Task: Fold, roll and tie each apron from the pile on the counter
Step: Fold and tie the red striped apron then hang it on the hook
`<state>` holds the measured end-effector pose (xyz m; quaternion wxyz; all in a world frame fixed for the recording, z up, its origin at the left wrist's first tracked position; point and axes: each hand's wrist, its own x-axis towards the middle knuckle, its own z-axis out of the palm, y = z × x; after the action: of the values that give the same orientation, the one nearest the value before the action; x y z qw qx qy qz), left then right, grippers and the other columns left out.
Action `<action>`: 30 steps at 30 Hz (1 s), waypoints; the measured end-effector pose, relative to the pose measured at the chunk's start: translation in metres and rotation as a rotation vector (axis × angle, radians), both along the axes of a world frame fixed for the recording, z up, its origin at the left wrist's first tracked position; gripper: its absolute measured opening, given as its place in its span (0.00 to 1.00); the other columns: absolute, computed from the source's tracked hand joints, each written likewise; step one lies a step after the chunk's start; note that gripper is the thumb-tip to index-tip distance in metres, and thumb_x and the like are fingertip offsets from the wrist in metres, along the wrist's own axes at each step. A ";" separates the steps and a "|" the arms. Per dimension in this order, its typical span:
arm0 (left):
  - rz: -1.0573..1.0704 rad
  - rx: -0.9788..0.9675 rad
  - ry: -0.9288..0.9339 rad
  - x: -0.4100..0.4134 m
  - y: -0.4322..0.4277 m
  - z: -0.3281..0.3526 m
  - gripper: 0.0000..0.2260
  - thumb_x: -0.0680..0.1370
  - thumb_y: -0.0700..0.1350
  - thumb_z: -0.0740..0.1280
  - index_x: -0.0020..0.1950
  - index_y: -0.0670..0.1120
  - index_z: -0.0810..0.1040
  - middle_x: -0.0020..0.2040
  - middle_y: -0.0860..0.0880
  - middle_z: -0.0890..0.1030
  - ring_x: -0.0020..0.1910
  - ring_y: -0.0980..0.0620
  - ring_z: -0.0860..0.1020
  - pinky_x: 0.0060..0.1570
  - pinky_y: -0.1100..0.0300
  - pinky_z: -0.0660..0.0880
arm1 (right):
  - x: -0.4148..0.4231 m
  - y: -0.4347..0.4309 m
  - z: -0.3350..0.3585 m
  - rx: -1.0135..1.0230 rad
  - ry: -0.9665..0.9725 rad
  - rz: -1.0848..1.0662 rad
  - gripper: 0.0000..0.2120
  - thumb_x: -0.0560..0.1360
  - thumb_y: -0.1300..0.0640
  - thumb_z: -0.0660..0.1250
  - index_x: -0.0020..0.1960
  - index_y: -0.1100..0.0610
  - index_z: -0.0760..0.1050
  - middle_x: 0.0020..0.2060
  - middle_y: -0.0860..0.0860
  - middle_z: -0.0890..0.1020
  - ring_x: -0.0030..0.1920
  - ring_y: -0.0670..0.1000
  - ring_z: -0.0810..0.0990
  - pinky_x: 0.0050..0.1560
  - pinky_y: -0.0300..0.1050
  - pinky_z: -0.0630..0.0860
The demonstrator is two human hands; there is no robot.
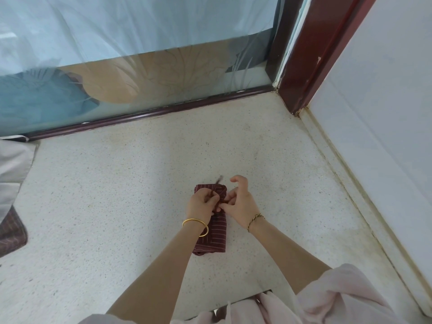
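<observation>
Here, the left hand [201, 203] and right hand [239, 203] are each pinching the tie [213, 191] of a rolled maroon striped apron [216, 232] lying mid-counter [112, 206]; patterned glass [140, 78] at twelve o'clock, striped cloth [10, 230] at nine.

The rolled apron [216, 230] is maroon with thin pale stripes, and so is the cloth [11, 232] at the left edge. The fabric [11, 169] just beyond that cloth is pale grey. The counter [117, 195] is off-white with dark speckles. The left wrist has a gold bangle [196, 226], the right a twisted gold-and-dark bracelet [254, 219]. The sleeves [339, 300] are pale pink. The far glass [105, 85] shows teal and tan leaf shapes, and its frame [311, 54] is dark red-brown.
</observation>
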<state>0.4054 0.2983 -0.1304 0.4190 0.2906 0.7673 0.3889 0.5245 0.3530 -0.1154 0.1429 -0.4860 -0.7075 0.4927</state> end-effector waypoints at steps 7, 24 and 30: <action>0.035 -0.055 0.036 0.003 0.002 -0.001 0.06 0.76 0.42 0.67 0.39 0.46 0.76 0.33 0.46 0.82 0.32 0.50 0.80 0.32 0.60 0.76 | -0.001 -0.003 -0.006 0.178 -0.120 0.148 0.10 0.71 0.62 0.69 0.44 0.55 0.67 0.39 0.48 0.72 0.38 0.46 0.70 0.38 0.34 0.67; -0.049 0.043 0.251 0.012 -0.003 0.014 0.15 0.72 0.30 0.63 0.54 0.45 0.69 0.52 0.47 0.69 0.40 0.50 0.77 0.39 0.71 0.71 | 0.004 0.004 -0.004 0.068 -0.189 0.204 0.10 0.78 0.63 0.61 0.55 0.61 0.79 0.41 0.45 0.73 0.42 0.40 0.72 0.42 0.26 0.66; -0.147 0.133 0.411 0.015 -0.004 0.012 0.09 0.73 0.30 0.65 0.41 0.44 0.75 0.50 0.49 0.71 0.43 0.59 0.72 0.44 0.75 0.69 | 0.009 0.010 -0.002 -0.721 0.243 -0.207 0.09 0.78 0.68 0.61 0.44 0.58 0.75 0.32 0.50 0.71 0.31 0.46 0.66 0.32 0.37 0.67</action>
<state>0.4206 0.2941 -0.1182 0.2607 0.4457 0.7861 0.3396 0.5334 0.3625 -0.1179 0.0946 -0.5117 -0.4144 0.7466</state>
